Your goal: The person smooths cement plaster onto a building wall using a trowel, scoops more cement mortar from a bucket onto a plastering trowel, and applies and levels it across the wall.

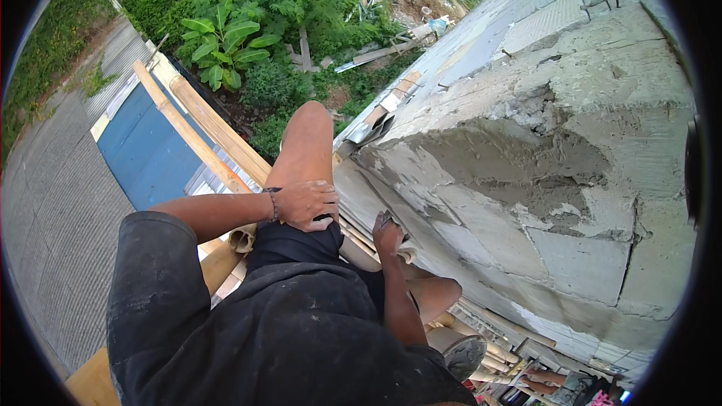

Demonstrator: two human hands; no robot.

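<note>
My left hand (304, 207) lies across my bare thigh at the edge of the dark shorts (297, 244), fingers laid over the leg; a dark bracelet circles its wrist. Lower and to the right, my right hand (387, 237) is closed beside the base of the block wall (579, 256). A small dark grey piece shows at its fingers, too hidden to name. On the wall above it spreads a rough patch of darker grey mortar (511, 162), with broken, uneven edges near the corner.
Bamboo poles (199, 131) run past my left side, beside a blue panel (143, 150) and a corrugated roof (45, 233). Nails (506, 53) stick out of the wall. A round grey container (462, 353) sits behind my right leg. Another person's arm (545, 381) shows below right. Plants grow far below.
</note>
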